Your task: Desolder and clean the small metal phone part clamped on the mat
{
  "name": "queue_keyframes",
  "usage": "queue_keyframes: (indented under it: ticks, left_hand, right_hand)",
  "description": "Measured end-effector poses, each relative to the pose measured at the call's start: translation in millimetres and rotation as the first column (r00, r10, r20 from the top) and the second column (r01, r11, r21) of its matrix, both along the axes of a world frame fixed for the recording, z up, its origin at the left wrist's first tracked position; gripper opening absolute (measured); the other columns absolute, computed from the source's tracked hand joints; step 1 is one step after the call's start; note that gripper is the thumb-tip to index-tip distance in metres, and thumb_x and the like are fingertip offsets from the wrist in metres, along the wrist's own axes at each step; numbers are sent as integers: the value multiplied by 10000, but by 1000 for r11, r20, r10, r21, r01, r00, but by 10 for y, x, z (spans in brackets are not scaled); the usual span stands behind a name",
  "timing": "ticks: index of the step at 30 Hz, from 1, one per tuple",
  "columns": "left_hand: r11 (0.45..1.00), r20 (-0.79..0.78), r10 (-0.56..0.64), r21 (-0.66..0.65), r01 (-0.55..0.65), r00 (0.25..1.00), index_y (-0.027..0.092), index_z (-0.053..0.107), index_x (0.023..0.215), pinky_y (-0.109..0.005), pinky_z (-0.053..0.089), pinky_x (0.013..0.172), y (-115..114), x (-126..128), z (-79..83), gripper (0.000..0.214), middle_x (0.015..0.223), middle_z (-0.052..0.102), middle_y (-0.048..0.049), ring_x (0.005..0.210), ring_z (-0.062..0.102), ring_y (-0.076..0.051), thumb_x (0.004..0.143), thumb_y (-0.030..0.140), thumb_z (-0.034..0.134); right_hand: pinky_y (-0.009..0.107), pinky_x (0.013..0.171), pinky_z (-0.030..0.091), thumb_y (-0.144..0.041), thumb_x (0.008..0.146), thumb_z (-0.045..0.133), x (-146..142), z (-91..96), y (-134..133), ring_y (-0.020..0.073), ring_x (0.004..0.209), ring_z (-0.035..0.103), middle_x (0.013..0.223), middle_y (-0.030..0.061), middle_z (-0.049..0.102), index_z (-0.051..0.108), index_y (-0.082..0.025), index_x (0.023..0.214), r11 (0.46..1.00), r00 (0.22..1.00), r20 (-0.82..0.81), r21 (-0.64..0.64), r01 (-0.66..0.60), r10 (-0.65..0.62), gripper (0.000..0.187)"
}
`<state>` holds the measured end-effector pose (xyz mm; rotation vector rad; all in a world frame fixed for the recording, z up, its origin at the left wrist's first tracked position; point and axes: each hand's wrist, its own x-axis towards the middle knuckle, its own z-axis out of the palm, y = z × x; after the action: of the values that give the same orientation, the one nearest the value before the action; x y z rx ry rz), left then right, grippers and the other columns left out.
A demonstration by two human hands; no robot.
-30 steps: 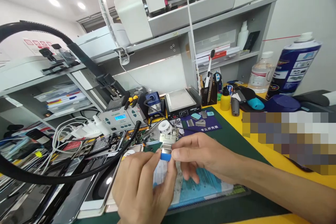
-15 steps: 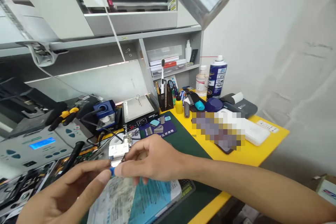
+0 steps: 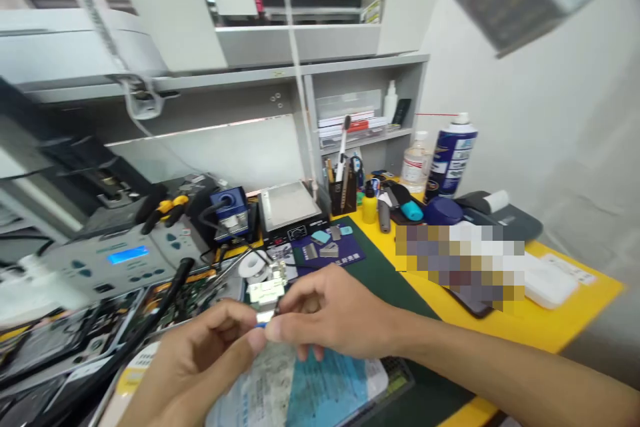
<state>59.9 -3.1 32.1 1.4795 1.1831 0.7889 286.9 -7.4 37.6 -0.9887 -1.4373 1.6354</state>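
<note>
The yellow counter runs out to my right, showing past the right edge of the green mat. On the mat, below my hands, lies a blue-and-white printed pad. Just beyond the mat's far edge sits the hot plate, and a purple sheet covers the mat's far right corner.

My right hand comes in from the right, thumb and forefinger pinching the right side of a small metal piece. My left hand meets it from the left, its thumb and forefinger closed at the piece's blue end; the other left fingers are curled. The white ring shows just behind the piece in my view. The metal piece itself is between my two hands, its silvery body jutting beyond my fingertips, away from me.
</note>
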Motion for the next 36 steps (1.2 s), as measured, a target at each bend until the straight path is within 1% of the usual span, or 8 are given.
queue_keyframes:
  ticks: [2, 7, 12, 16, 20, 25, 30, 36]
  left_hand:
    - [1000, 22, 5, 0, -5, 1000, 209, 728, 869, -208, 415, 594, -48, 19, 37, 461, 733, 618, 2, 652, 470, -98, 803, 652, 836]
    - [999, 76, -18, -34, 20, 997, 196, 674, 851, -223, 420, 704, -157, 46, 80, 588, 787, 604, 4, 770, 518, -121, 762, 760, 816]
    - [996, 115, -30, -81, 39, 993, 197, 617, 863, -238, 356, 695, -236, 48, 73, 654, 769, 531, 31, 739, 427, -104, 763, 825, 771]
    - [994, 134, -52, -90, 64, 990, 206, 588, 864, -273, 342, 710, -254, 41, 24, 643, 786, 524, 22, 765, 436, -124, 786, 826, 742]
    - [993, 149, -72, -78, 84, 986, 208, 587, 873, -275, 328, 695, -252, 31, -3, 608, 782, 505, 23, 760, 422, -125, 817, 796, 731]
    - [993, 154, -85, -67, 97, 984, 205, 583, 863, -259, 341, 681, -244, 28, 8, 593, 775, 498, 27, 749, 414, -120, 829, 778, 734]
    - [991, 143, -100, -79, 112, 985, 211, 586, 878, -274, 359, 699, -242, 22, 25, 608, 797, 555, 11, 765, 458, -134, 821, 801, 721]
    - [991, 121, -88, -91, 99, 989, 206, 566, 862, -251, 348, 688, -245, 40, 68, 688, 773, 503, 31, 758, 430, -121, 764, 868, 724]
  right_hand:
    - [185, 472, 452, -406, 755, 960, -36, -4, -27, 90, 500, 569, 571, -39, 667, 773, -152, 809, 1000, 1000, 12, -10, 22, -22, 320]
    - [188, 482, 440, -406, 773, 946, -87, -30, -71, 90, 492, 562, 574, -37, 675, 785, -164, 855, 999, 1000, 9, -46, 6, -5, 302]
    - [191, 511, 451, -389, 786, 941, -100, -33, -110, 99, 532, 575, 586, -33, 658, 800, -164, 865, 998, 1000, -3, -64, -12, 12, 276]
    - [189, 514, 453, -390, 778, 950, -112, -57, -128, 99, 545, 580, 604, -37, 652, 797, -168, 868, 997, 1000, 0, -76, -5, 5, 285]
    - [184, 517, 447, -380, 788, 947, -106, -90, -133, 96, 551, 586, 609, -41, 648, 805, -172, 878, 998, 1000, 22, -61, 3, -2, 268]
    - [187, 519, 445, -382, 777, 953, -105, -88, -145, 98, 552, 583, 608, -38, 649, 799, -169, 870, 998, 1000, 26, -56, 8, -7, 278]
    - [195, 519, 445, -373, 743, 972, -120, -76, -141, 101, 543, 574, 597, -42, 641, 781, -171, 843, 997, 999, 18, -73, 31, -29, 295]
    - [192, 538, 434, -336, 742, 973, -130, -68, -156, 94, 560, 569, 613, -44, 647, 778, -171, 848, 997, 999, -1, -64, 39, -39, 277]
